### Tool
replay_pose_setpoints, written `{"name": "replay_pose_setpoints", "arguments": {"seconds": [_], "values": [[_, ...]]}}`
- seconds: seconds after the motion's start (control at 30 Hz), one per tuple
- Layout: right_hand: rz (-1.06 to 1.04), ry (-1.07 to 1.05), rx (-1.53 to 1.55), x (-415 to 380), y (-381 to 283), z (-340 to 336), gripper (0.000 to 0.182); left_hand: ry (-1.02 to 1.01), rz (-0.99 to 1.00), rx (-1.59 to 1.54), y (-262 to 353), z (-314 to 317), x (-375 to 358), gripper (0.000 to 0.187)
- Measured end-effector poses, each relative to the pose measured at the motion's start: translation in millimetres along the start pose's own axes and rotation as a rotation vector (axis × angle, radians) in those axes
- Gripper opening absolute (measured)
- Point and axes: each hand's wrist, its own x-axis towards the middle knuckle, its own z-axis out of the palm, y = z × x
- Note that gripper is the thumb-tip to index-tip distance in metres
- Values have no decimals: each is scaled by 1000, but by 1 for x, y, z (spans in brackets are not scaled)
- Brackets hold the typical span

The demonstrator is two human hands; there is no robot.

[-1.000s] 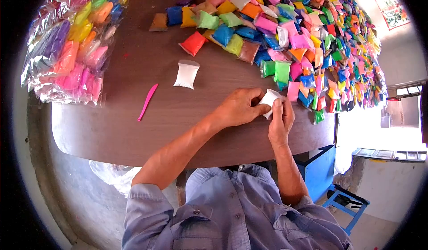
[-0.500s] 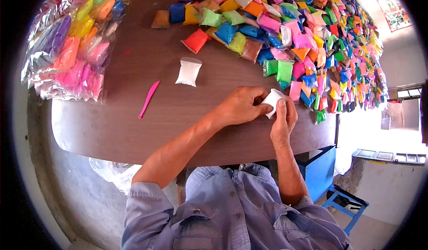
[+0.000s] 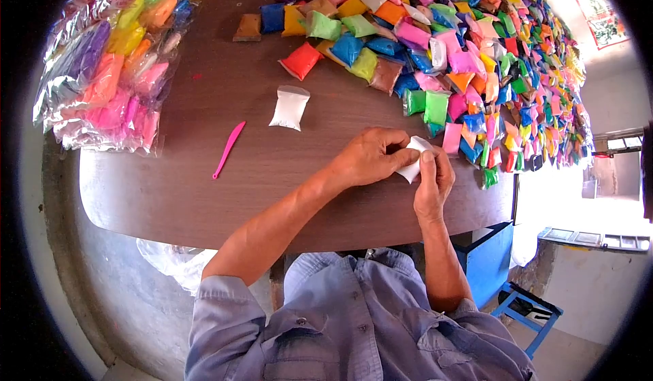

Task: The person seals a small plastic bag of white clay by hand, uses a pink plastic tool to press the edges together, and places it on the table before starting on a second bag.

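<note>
Between my two hands, over the front right of the table, is a small white packet (image 3: pixel 410 170). My left hand (image 3: pixel 371 158) pinches its upper left part with thumb and fingers. From the right side, my right hand (image 3: pixel 434 180) grips the same packet, its thumb lying along the front. Parts of the packet are hidden behind my fingers. A second white packet (image 3: pixel 290 109) lies flat on the table, up and to the left of my hands. Farther left rests a pink plastic knife (image 3: pixel 228 150).
A large heap of coloured packets (image 3: pixel 469 61) covers the table's back and right. Clear bags of bundled coloured packets (image 3: pixel 109 75) lie at the back left. The brown table (image 3: pixel 163 197) curves at its front edge. Below right stand a blue box (image 3: pixel 486 262) and a blue stool (image 3: pixel 527 316).
My left thumb has moved up and right across the packet toward its top edge. Both hands keep their hold on it. The other things lie where they were.
</note>
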Motion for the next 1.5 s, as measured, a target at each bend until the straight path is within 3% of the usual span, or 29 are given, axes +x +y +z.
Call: {"name": "replay_pose_setpoints", "arguments": {"seconds": [0.13,0.2,0.4,0.63,0.9,1.23,1.5], "values": [[34,8,57,0,-4,0,30,-5,6,52,-5,2,1,29],[34,5,68,0,-4,0,29,30,3,-70,-5,6,0,26],[-69,-13,19,1,6,0,27,47,-13,-106,-9,4,2,25],[38,21,65,0,-4,2,25,12,-42,-25,-4,0,1,24],[-23,-19,17,0,0,0,23,73,24,-181,-11,5,1,20],[23,77,32,-1,13,-2,23,184,116,-75,-18,11,5,18],[-16,9,-29,-1,16,-6,22,204,109,-95,-15,13,2,20]]}}
